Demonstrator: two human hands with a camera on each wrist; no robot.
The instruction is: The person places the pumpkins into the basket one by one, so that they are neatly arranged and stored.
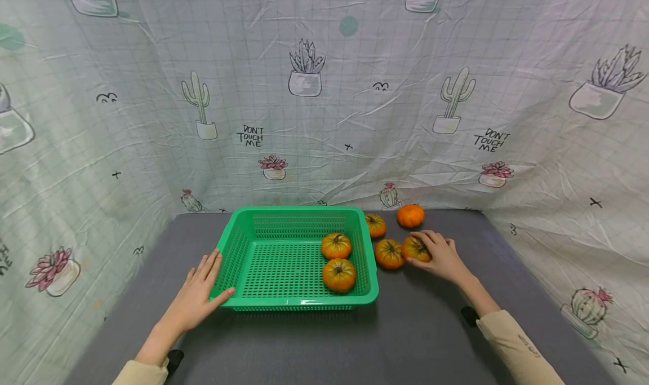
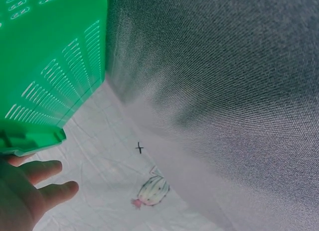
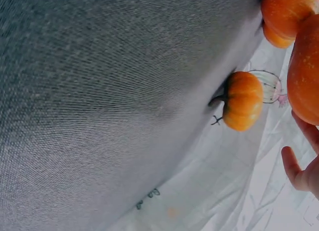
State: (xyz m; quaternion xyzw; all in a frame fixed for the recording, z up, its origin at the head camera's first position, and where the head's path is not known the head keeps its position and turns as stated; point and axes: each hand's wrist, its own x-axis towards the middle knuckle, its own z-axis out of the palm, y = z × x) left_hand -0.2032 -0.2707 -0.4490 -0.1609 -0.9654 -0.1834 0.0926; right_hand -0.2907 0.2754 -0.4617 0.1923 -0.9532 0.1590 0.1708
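Observation:
My left hand [image 1: 190,300] rests at the left rim of a green plastic basket [image 1: 304,301], fingers straight and thumb spread over the front left corner. In the left wrist view, fingertips [image 2: 47,170] show beside the basket's rim [image 2: 37,136]. To the right of the basket, my right hand [image 1: 443,258] grips a small orange pumpkin [image 1: 414,249], thumb at its near side and fingers over its top. A second pumpkin [image 1: 389,254] sits between that one and the basket. Inside the basket, two pumpkins, one farther back [image 1: 336,245] and one nearer [image 1: 339,275], lie along the right side.
Behind the gripped pumpkin stands a brighter orange pumpkin [image 1: 410,216], seen on its own in the right wrist view. Another pumpkin [image 1: 376,225] is partly hidden by the basket's right wall. The dark grey table [image 1: 314,348] meets a cactus-print cloth [image 1: 350,114] at the back and sides.

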